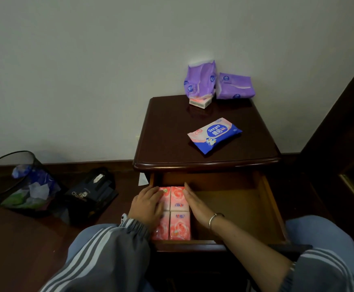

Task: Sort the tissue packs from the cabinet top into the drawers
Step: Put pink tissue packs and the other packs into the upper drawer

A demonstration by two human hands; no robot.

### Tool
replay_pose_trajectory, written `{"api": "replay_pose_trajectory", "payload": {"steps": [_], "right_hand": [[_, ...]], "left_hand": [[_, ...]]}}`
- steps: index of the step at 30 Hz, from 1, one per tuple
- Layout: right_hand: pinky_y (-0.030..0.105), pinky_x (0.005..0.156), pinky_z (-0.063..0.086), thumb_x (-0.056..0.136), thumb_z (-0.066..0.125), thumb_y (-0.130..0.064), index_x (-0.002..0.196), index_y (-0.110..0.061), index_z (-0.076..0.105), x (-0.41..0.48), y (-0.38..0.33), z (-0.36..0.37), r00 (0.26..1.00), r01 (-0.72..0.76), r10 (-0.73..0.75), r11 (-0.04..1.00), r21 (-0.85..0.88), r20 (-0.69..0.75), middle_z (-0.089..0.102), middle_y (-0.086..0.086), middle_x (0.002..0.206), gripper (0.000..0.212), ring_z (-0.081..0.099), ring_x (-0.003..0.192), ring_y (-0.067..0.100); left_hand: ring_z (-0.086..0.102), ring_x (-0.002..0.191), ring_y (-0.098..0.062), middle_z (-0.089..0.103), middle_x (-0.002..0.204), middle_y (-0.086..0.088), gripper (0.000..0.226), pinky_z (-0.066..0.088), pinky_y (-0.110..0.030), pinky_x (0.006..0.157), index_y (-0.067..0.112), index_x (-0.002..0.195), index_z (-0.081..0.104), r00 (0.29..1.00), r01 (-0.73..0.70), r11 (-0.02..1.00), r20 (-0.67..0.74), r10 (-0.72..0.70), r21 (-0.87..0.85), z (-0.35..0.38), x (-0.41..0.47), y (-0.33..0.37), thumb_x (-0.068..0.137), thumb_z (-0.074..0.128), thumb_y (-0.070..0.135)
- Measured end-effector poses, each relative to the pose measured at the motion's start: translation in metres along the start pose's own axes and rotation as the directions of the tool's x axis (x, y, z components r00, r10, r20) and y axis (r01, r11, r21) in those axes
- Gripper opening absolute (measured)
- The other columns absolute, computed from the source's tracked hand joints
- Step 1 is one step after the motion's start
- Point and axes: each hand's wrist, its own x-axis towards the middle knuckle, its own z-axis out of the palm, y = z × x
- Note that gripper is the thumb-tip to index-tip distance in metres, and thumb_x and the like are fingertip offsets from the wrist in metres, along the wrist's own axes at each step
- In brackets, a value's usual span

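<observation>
The pink packs (179,225), pressed by uncurled, ungrasping fingers of left hand (147,204) and right hand (195,205), could be buckled upward if squeezed harder.

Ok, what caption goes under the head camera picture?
Left hand and right hand steady four pink packs in the open drawer; blue pack and purple packs wait on the cabinet.

In the open drawer (235,211) at 6 o'clock lie four pink packs (179,220) (two rows of two); the left hand (147,204) rests on them, the right hand (197,205) touches their 3 o'clock side.
</observation>
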Motion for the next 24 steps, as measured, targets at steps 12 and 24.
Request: {"api": "replay_pose_trajectory", "payload": {"steps": [12, 24], "right_hand": [[0.007, 0.088, 0.042, 0.095, 0.050, -0.023, 0.098, -0.034, 0.068, -0.077, -0.051, -0.102, 0.828, 0.401, -0.488, 0.859, -0.318, -0.275, 0.069, -0.016, 0.103, 0.021, 0.060, 0.100, -0.008], [0.046, 0.118, 0.017, 0.093, 0.042, -0.051, 0.148, -0.020, 0.023, 0.053, -0.083, -0.252, 0.815, -0.198, -0.312, 0.640, -0.742, -0.487, 0.014, 0.005, 0.159, 0.067, 0.010, 0.146, 0.026]], "left_hand": [[0.061, 0.087, -0.018, 0.067, 0.095, -0.004, 0.021, 0.044, -0.027, 0.078, 0.010, 0.100, 0.068, 0.875, -0.247, 0.955, -0.461, 0.146, -0.166, -0.072, 0.016, 0.029, 0.088, 0.052, 0.015], [0.057, 0.108, -0.024, 0.060, 0.114, -0.010, 0.026, 0.045, -0.037, 0.095, 0.007, 0.113, 0.063, 0.889, -0.210, 0.946, -0.451, 0.080, -0.246, -0.118, 0.176, 0.078, 0.091, 0.055, 0.018]]}}
